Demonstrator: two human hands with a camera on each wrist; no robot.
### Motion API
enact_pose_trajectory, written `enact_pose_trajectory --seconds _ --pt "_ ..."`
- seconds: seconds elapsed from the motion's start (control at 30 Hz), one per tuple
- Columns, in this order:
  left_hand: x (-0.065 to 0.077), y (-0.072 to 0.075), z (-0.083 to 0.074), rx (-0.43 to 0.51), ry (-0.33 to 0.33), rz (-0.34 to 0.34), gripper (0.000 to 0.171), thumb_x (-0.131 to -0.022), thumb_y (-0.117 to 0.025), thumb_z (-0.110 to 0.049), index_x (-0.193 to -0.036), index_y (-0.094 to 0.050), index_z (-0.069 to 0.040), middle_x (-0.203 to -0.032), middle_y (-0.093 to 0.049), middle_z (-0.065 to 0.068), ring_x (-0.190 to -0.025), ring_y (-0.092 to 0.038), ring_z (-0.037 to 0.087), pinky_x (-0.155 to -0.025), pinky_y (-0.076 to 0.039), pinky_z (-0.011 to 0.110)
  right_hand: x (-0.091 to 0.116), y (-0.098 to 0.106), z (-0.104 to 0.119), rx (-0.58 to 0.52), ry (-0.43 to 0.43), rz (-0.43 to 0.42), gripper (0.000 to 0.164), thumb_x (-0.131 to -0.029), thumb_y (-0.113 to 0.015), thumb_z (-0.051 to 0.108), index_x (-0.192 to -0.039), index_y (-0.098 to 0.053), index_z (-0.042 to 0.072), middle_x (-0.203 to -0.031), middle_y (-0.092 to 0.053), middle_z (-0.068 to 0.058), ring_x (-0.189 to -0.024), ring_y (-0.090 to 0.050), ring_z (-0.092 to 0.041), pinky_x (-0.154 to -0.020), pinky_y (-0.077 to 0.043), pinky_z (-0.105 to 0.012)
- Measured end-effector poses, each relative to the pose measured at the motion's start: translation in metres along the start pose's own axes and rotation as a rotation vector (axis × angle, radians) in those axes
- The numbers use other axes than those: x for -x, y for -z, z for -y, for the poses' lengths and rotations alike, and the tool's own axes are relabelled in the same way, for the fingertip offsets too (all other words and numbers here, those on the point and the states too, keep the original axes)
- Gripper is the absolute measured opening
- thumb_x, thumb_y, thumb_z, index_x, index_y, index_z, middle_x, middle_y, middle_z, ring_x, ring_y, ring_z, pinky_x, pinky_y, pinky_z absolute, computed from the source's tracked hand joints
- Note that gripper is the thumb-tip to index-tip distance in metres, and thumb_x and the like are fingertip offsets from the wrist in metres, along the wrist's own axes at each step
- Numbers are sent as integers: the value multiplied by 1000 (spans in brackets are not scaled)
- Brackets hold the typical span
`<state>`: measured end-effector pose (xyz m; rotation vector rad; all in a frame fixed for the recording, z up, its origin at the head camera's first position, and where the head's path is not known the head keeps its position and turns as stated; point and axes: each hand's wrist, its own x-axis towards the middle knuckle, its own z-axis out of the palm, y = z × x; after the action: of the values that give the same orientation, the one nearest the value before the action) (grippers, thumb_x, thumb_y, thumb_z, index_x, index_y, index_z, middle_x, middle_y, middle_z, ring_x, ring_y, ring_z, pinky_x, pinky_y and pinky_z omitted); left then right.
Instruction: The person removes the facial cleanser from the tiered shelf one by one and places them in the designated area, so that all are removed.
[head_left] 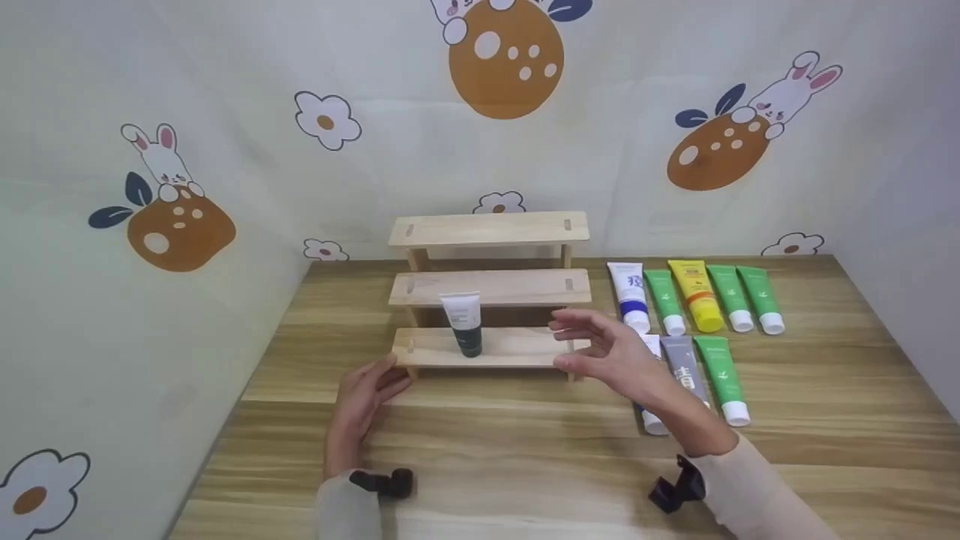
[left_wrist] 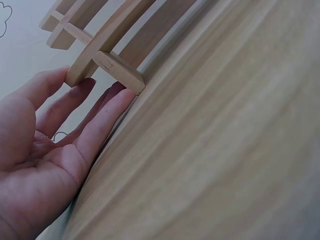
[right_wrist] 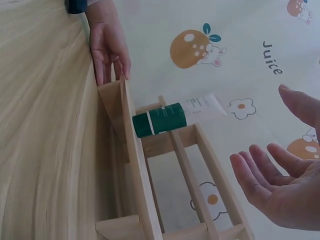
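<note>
A three-step wooden display stand (head_left: 517, 346) stands on the table. On its lowest step a white and dark green squeeze tube (head_left: 465, 324) is upright on its cap, left of the middle; the right wrist view also shows this tube (right_wrist: 167, 119). At the left end of the lowest step, my left hand (head_left: 361, 397) grips the corner, its thumb on the board's edge and its fingers below, beside the stand's leg (left_wrist: 119, 72). Near the right end, my right hand (head_left: 611, 356) hovers with its fingers loosely bent and nothing between them, as the right wrist view shows.
Right of the stand, more tubes lie in two rows: several green ones, such as a green tube (head_left: 724, 379), a yellow tube (head_left: 696, 296), a grey tube (head_left: 681, 364) and a white and blue tube (head_left: 628, 295). A patterned cloth (head_left: 405, 150) hangs behind the wooden table (head_left: 487, 457).
</note>
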<state>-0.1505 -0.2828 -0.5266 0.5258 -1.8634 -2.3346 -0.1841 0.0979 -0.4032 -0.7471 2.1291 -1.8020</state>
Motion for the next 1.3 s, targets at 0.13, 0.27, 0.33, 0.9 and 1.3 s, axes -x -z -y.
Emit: enact_pose_trajectory --seconds 0.13,0.27,0.33,0.9,1.3 --pt "0 1 0 2 7 -4 36 -100 -62 -14 -123 -61 14 -109 -71 18 -99 -73 25 -95 -64 39 -12 -14 -3 -27 3 -13 62 -84 -80 13 -139 -52 1 -137 -58 -22 -127 -56 -37 -99 -59 -24" --pt "-1 1 0 11 2 -8 33 -100 -61 -13 -121 -62 13 -107 -72 18 -99 -73 25 -94 -64 40 -22 -28 -5 -90 -14 -19 62 -84 -80 12 -139 -53 1 -138 -57 -23 -124 -59 -38 -97 -61 -26" --pt "-1 1 0 11 -5 -6 32 -100 -61 -13 -119 -62 13 -107 -72 18 -99 -73 25 -94 -64 40 -26 -36 -6 -116 -25 -25 62 -84 -80 13 -139 -53 1 -139 -57 -23 -123 -60 -38 -97 -61 -26" --pt "0 0 0 41 -5 8 26 -99 -62 -12 -112 -67 10 -105 -73 18 -98 -73 29 -94 -64 42 -65 -80 -14 -209 -92 -172 53 -85 -79 9 -134 -60 6 -135 -61 -16 -124 -60 -31 -101 -59 -33" --pt "-1 2 0 4 -10 21 30 -100 -61 -15 -112 -66 12 -108 -71 18 -99 -73 27 -95 -64 40 -80 -99 -22 -121 -104 -250 46 -84 -78 5 -127 -63 3 -124 -67 -18 -113 -65 -31 -92 -61 -32"
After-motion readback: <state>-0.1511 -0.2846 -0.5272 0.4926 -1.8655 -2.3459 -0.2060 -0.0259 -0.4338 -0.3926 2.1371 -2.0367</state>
